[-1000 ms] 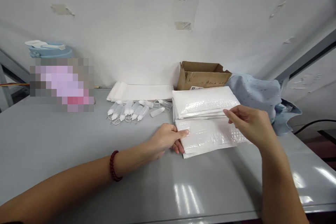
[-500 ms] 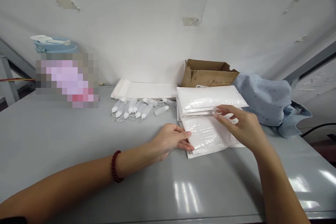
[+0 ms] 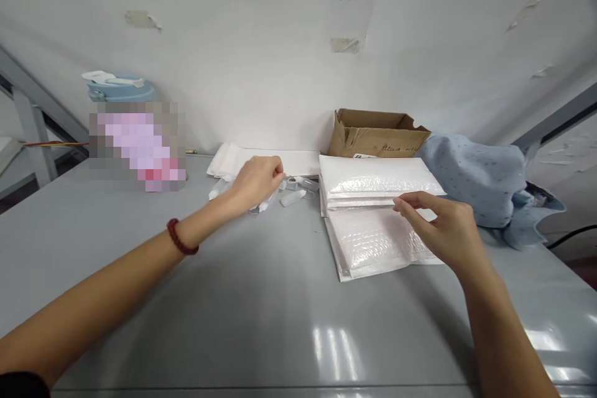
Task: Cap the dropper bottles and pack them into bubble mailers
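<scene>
Over the pile of small clear bottles (image 3: 293, 198) hangs my left hand (image 3: 258, 181), its fingers curled together and pointing away; what they hold, if anything, is hidden. My right hand (image 3: 433, 224) pinches the lower edge of the upper white bubble mailer (image 3: 373, 178) between thumb and forefinger. Under and in front of it lies another bubble mailer (image 3: 368, 242), flat on the grey table, with more layers beneath. Several bottles with thin loops show around my left wrist and fingers.
Behind the bottles lie white flat packets (image 3: 303, 160). An open cardboard box (image 3: 380, 141) stands behind the mailers, with a blue cloth (image 3: 471, 180) to its right. A blurred pink item (image 3: 137, 143) and a blue container (image 3: 122, 89) are at the far left.
My left hand has left the lower mailer's left edge and moved left and away, over the bottles. My right hand remains at the upper mailer's edge. The view has shifted slightly.
</scene>
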The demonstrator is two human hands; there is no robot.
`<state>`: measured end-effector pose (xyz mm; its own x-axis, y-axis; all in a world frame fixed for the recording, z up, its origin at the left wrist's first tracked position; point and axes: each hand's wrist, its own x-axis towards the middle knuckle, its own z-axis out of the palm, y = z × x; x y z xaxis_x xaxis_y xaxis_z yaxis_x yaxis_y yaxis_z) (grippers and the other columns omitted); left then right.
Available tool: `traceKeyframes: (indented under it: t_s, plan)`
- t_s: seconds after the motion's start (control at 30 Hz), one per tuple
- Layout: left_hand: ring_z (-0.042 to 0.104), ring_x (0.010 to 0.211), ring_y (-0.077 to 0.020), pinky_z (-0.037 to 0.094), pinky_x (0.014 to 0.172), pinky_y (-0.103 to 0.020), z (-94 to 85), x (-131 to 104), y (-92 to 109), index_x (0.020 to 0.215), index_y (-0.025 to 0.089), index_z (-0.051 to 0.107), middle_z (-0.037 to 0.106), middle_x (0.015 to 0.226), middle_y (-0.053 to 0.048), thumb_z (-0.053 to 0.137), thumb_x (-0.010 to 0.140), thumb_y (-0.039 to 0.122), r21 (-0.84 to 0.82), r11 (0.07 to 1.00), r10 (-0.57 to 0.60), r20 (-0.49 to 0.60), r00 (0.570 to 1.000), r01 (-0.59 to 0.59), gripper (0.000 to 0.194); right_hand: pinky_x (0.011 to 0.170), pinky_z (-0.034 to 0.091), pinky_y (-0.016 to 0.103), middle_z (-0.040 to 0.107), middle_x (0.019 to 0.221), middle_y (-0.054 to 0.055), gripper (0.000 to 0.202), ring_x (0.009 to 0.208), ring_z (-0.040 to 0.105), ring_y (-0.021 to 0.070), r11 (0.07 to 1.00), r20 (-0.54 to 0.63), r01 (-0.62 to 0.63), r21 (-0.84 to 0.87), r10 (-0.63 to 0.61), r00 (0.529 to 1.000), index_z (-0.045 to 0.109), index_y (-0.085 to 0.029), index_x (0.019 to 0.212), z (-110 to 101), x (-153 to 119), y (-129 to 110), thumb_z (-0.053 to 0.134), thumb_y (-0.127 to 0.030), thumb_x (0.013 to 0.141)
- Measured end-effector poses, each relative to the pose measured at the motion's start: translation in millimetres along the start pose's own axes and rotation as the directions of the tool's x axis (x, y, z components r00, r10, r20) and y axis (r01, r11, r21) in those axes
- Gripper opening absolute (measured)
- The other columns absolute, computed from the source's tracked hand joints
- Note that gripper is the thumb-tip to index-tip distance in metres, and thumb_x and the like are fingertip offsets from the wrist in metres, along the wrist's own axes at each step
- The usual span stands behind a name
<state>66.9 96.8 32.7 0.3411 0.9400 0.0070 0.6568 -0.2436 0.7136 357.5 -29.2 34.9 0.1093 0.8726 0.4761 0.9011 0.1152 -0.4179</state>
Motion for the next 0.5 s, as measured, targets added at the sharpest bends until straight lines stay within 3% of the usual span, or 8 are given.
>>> traceKeyframes:
  t_s: [0.07,0.17,0.33,0.5]
  plan:
    - [0.061,0.099,-0.0231,0.051,0.084,-0.04,-15.3,19,-7,0.099,0.012,0.062,0.063,0.106,-0.009,0.059,0.089,0.027,0.152,0.988,0.036,0.009,0.999,-0.036,0.018,0.051,0.049,0.028,0.07,0.066,0.002,0.024,0.058,0.062,0.0173,1.0,-0.015,0.001,0.009,-0.001,1.0,0.066,-0.021,0.075,0,-1,-3,0.053,-0.039,0.083]
    - [0.06,0.099,-0.0214,0.052,0.084,-0.042,-23.4,36,-10,0.117,0.015,0.056,0.058,0.118,-0.009,0.055,0.092,0.031,0.313,0.945,0.063,0.092,0.994,-0.089,0.03,0.048,0.049,0.027,0.068,0.061,0.001,0.023,0.055,0.061,0.0163,1.0,-0.034,0.009,0.02,-0.009,0.999,0.064,-0.022,0.071,2,-1,-8,0.053,-0.039,0.083]
    - [0.06,0.099,-0.0215,0.053,0.083,-0.041,-19.2,45,-6,0.118,0.016,0.055,0.058,0.118,-0.009,0.055,0.092,0.031,0.461,0.872,0.083,0.2,0.976,-0.168,0.03,0.045,0.049,0.026,0.065,0.056,0.0,0.026,0.052,0.06,0.016,1.0,-0.099,0.012,0.024,-0.01,0.995,0.062,-0.022,0.068,3,-2,-11,0.053,-0.04,0.085]
    - [0.06,0.1,-0.0215,0.052,0.084,-0.041,-18.3,41,-1,0.118,0.016,0.055,0.058,0.119,-0.01,0.055,0.092,0.03,0.583,0.781,0.129,0.199,0.971,-0.223,0.029,0.045,0.049,0.025,0.063,0.055,0.0,0.026,0.05,0.059,0.0152,0.999,-0.146,0.016,0.038,-0.01,0.989,0.061,-0.022,0.067,5,-3,-10,0.054,-0.039,0.085]
